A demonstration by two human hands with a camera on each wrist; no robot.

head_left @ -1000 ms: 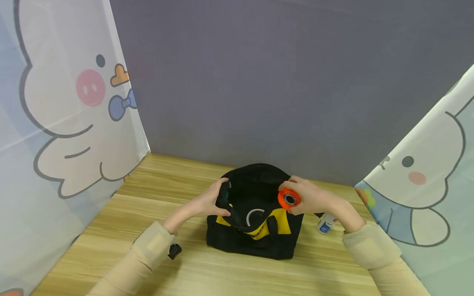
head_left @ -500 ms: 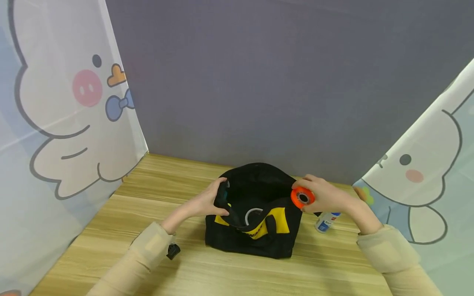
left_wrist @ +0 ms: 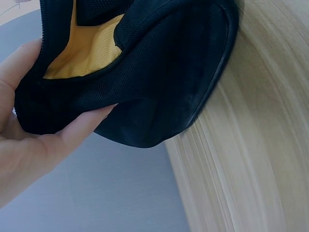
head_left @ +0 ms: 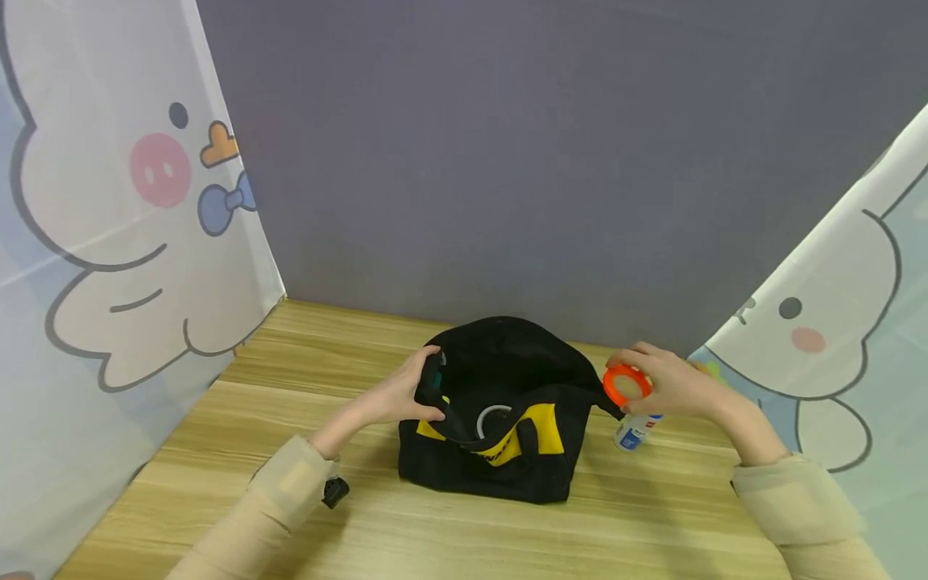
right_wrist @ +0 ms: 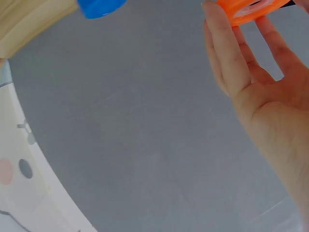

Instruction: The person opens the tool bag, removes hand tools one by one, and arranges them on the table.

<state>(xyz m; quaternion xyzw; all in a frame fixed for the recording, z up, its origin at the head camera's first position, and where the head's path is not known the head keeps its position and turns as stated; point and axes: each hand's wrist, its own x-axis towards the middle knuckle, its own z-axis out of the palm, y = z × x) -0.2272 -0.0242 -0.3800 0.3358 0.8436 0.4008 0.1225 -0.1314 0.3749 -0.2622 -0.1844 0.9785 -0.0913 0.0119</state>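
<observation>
A black tool bag (head_left: pixel 489 471) with yellow panels stands on the wooden table, its mouth open upward. My left hand (head_left: pixel 404 393) grips the bag's left rim; in the left wrist view, the thumb and fingers (left_wrist: pixel 89 126) pinch its dark fabric beside the zipper edge. A pale ring-shaped item (head_left: pixel 495 420) shows inside the mouth. Just right of the bag, my right hand (head_left: pixel 670 380) holds a roll of orange tape (head_left: pixel 609 388) by its rim, raised above the table. The table shows through the roll's hole.
A white bottle (head_left: pixel 627 439) with a blue cap (right_wrist: pixel 100 7) stands on the table below my right hand. A small black object (head_left: pixel 335 491) shows by my left wrist. A grey backdrop (head_left: pixel 464 161) and printed side curtains enclose the table.
My right hand has moved right with the roll of orange tape, from over the bag's right rim to beyond it. The left hand keeps its grip on the bag.
</observation>
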